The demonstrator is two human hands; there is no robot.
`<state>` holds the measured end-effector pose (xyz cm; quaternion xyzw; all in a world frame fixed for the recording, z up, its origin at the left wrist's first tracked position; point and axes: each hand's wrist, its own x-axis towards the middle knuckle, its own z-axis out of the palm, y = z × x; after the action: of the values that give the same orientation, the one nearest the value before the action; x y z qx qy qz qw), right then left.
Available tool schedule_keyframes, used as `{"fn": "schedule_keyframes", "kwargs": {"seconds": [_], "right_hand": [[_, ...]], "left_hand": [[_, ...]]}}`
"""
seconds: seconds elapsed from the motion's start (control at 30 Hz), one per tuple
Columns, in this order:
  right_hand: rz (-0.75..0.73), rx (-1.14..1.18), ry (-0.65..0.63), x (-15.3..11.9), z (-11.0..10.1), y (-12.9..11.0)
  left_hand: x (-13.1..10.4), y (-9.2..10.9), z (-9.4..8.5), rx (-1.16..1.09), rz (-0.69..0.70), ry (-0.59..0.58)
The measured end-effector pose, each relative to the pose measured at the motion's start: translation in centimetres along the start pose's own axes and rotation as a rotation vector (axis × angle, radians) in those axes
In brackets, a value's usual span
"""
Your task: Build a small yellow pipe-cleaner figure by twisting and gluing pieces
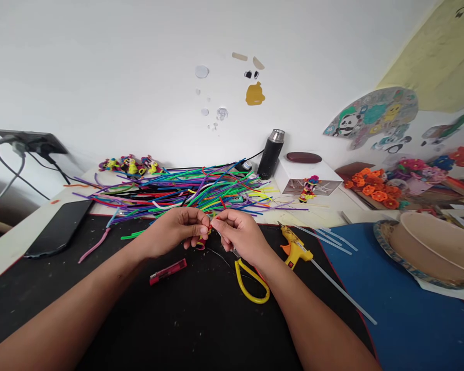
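Note:
Both hands meet above the black mat, in front of the pile of pipe cleaners. My left hand (185,229) is closed, thumb and fingertips pinching a small pipe-cleaner figure (202,242) in yellow and magenta. At the same spot my right hand (237,232) pinches a short red pipe cleaner (215,220) against the figure; the fingers hide much of both. Yellow-handled scissors (255,299) lie just below my right hand, their blades partly covered by it. A translucent red tool (168,271), its kind unclear, rests on the mat below my left hand.
Many coloured pipe cleaners (193,190) spread along the wall. A yellow glue gun (296,247) and glue sticks (334,242) lie right. Finished figures (129,165), a black flask (271,154), a white box (313,172), a phone (58,226) and a bowl (436,247) stand around.

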<state>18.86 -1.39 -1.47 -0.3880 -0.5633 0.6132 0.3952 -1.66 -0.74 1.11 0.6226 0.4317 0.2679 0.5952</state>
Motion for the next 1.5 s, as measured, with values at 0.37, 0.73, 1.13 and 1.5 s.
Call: {"fn": "schedule_keyframes", "kwargs": {"seconds": [0.37, 0.73, 1.13, 1.5], "right_hand": [[-0.015, -0.005, 0.038, 0.39, -0.3, 0.46], [-0.002, 0.013, 0.057, 0.36, -0.29, 0.46], [-0.013, 0.04, 0.053, 0.42, -0.21, 0.31], [-0.015, 0.057, 0.032, 0.19, -0.26, 0.01]], "left_hand": [[0.1, 0.17, 0.58, -0.03, -0.003, 0.078], [0.15, 0.24, 0.7, -0.109, -0.055, 0.092], [0.13, -0.63, 0.79, -0.215, -0.085, 0.072], [0.15, -0.35, 0.6, -0.417, -0.17, 0.027]]}}
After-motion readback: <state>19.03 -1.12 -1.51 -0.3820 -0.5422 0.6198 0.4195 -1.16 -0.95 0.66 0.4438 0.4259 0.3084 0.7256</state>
